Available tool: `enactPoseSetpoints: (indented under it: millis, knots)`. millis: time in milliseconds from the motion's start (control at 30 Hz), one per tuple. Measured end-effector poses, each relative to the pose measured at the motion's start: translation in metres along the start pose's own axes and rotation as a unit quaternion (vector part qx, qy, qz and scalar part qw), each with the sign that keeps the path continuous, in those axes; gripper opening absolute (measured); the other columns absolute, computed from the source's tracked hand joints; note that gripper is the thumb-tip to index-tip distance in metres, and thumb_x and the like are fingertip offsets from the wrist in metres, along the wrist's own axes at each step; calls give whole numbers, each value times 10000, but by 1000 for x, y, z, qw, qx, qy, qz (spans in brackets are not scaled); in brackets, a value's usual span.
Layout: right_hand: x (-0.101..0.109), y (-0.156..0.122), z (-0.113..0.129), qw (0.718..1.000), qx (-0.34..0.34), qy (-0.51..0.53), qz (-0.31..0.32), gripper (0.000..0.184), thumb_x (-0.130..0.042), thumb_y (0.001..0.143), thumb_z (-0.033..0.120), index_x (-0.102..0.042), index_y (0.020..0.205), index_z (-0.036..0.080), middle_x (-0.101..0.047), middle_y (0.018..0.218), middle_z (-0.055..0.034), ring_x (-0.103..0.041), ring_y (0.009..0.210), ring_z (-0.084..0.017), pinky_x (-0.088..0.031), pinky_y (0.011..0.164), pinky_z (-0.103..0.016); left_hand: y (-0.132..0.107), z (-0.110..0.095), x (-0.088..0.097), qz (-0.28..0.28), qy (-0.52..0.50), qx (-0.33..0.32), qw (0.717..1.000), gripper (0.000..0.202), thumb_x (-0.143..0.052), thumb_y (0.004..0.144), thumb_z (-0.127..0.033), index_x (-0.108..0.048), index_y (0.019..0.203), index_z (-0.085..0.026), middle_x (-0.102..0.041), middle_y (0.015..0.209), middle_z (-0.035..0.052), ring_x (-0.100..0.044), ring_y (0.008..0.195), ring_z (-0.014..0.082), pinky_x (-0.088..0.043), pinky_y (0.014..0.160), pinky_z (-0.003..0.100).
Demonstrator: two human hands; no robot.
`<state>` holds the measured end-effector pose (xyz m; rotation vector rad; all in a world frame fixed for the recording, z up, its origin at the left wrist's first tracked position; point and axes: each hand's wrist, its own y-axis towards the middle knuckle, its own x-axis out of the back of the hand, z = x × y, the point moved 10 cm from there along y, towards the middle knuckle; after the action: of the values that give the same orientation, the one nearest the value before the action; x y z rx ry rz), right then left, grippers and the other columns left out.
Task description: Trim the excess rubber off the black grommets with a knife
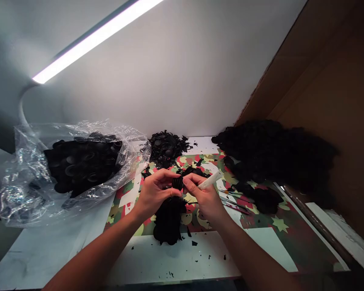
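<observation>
Above the tabletop (48, 246)'s middle, the left grip (154, 192) pinches a ribbed black piece (177, 183), the right grip (205, 197) a white tool (210, 180), amid a plastic bag (22, 198) near the left edge, scraps (167, 146) at the back, and a heap (267, 151) near the right.

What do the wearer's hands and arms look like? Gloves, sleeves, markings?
Left hand and right hand are both ungloved. Left forearm and right forearm are slim and bare to the frame edge, no sleeves in view. No watch, bracelet, cables or markings visible; some fingers are hidden, so rings can't be ruled out.
</observation>
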<state>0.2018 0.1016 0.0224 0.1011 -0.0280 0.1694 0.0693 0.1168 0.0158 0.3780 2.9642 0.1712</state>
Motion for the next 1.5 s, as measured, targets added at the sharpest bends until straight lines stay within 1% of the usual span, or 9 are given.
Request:
enactPoseSetpoints:
  millis: [200,367,600,700,833,900,1000,1267,1500]
  knots:
    - [3,-1,-17,990,-61,122,-39,396,-649,871,491,-499,645,202,-373,603,53,-321,556,-105,-295,515,-241,2,-5,5,1,23,-4,1000,252,-877,687,-262,-767,894,-170,-708,819,27,-682,727,156,-583,693,273]
    - [-6,1,-26,985,-89,148,-2,435,-685,830,519,-468,625,203,-337,604,56,-288,546,-100,-278,498,-239,4,-18,11,-8,92,-72,993,133,-854,722,-266,-768,778,-181,-661,750,16,-621,687,132,-525,644,243]
    - [43,0,1,991,42,20,-125,572,-325,1011,581,-697,787,208,-616,802,-56,-552,745,-174,-470,658,-290,4,-25,14,-6,190,-81,978,139,-826,757,-301,-762,749,-179,-619,691,13,-562,648,128,-451,578,230]
    - [39,-3,11,994,61,17,-88,618,-290,1013,622,-720,835,216,-634,716,-50,-591,636,-170,-499,611,-312,5,-24,11,6,190,-72,979,171,-822,758,-334,-761,754,-174,-612,692,16,-561,629,126,-457,558,227]
    - [27,-8,25,992,108,-40,-48,235,-679,900,466,-720,918,235,-733,848,-57,-699,770,-211,-565,690,-339,6,-29,9,10,205,-78,976,189,-818,758,-350,-761,743,-170,-620,686,22,-562,643,131,-465,570,225]
    - [25,-10,30,987,133,-73,-45,131,-739,866,357,-702,848,234,-753,915,-60,-712,807,-209,-570,697,-327,6,-31,9,12,213,-81,974,168,-815,760,-330,-762,749,-171,-623,696,21,-560,650,130,-461,574,222]
    - [18,-13,36,976,176,-125,-13,124,-696,894,275,-675,780,232,-770,994,-63,-726,883,-217,-575,780,-348,6,-32,9,15,227,-85,970,133,-808,769,-297,-764,761,-172,-622,701,20,-553,660,131,-442,580,225]
    - [3,-18,40,949,236,-199,56,91,-615,937,226,-694,908,260,-752,1162,-60,-707,1032,-247,-560,906,-420,6,-31,9,27,259,-94,961,172,-785,796,-347,-770,792,-176,-608,686,19,-523,652,136,-404,584,244]
    - [2,-16,36,947,222,-217,78,104,-592,959,223,-677,916,264,-748,1169,-50,-696,1045,-243,-545,928,-422,5,-31,9,28,271,-99,957,154,-783,800,-332,-766,781,-179,-596,675,8,-510,643,132,-380,581,240]
